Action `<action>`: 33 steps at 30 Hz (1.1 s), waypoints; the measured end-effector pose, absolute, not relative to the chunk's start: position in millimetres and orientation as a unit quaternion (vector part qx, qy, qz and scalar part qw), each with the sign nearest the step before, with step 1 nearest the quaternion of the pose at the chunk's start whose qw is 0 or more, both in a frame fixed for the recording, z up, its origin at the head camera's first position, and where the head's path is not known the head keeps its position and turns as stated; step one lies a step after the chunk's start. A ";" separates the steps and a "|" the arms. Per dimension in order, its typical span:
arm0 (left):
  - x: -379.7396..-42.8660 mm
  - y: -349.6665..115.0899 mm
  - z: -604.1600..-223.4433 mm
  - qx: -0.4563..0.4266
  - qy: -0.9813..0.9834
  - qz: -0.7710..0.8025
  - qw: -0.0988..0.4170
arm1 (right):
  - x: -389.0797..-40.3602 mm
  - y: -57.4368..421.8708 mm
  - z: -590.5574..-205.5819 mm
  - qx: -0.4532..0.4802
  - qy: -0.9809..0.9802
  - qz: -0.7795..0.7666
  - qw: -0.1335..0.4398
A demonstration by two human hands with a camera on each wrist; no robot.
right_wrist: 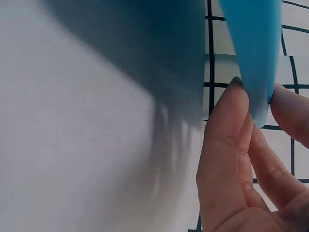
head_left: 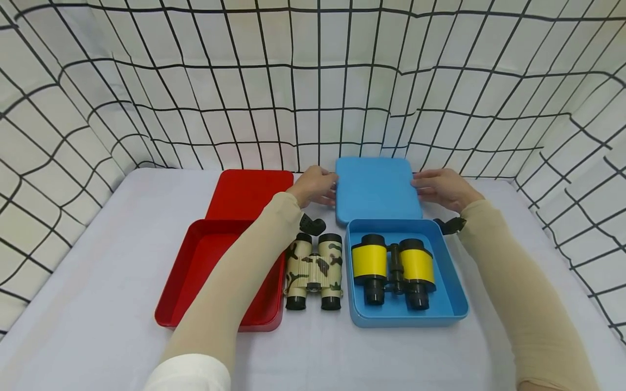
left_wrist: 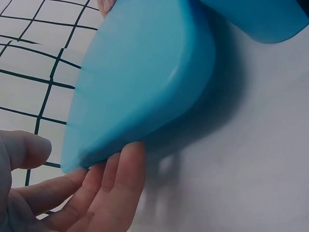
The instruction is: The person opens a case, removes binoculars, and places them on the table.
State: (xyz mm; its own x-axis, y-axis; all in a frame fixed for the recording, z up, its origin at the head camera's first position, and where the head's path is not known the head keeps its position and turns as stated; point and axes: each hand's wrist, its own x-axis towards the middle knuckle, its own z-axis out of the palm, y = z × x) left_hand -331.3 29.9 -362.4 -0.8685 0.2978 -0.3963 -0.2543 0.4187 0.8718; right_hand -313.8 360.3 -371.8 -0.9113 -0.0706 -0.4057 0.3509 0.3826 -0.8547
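Observation:
A blue lid [head_left: 379, 189], raised over the white cloth with its shadow beneath, is between both hands behind the blue box [head_left: 408, 320]. My right hand [head_left: 446, 188] pinches the lid's right edge between thumb and fingers, clearly seen in the right wrist view. At its left edge, the fingertips of my left hand [head_left: 315, 185] touch the lid from below, while the thumb stands apart from it in the left wrist view. Inside the blue box lies a pair of yellow and black binoculars [head_left: 370, 262]. Camouflage-patterned binoculars [head_left: 314, 271] lie just left of that box.
An open red box [head_left: 195, 271] stands on the left, partly hidden by my left forearm. Behind it lies a red lid [head_left: 251, 190]. A white wall covering with a black grid [head_left: 318, 87] rises at the back and sides of the table [head_left: 88, 293].

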 end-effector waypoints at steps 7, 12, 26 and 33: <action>-330.6 30.3 -367.2 0.003 0.788 0.553 0.269 | -313.1 361.1 -377.0 0.094 0.815 -0.540 0.189; -330.6 31.3 -369.9 0.005 0.784 0.559 0.272 | -313.4 362.0 -379.9 0.096 0.817 -0.537 0.187; -327.9 31.1 -371.1 0.012 0.784 0.551 0.286 | -313.1 362.6 -385.0 0.097 0.808 -0.547 0.195; -327.3 34.1 -370.0 0.009 0.783 0.550 0.291 | -310.4 362.8 -384.9 0.084 0.824 -0.527 0.190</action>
State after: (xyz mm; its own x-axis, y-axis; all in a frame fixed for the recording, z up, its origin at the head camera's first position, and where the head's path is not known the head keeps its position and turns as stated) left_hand -327.3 34.1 -370.0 -0.8302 0.3341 -0.4463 -0.3064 0.3954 0.8659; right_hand -310.4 362.8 -384.9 -0.9141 -0.0619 -0.4007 0.3381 0.4295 -0.8374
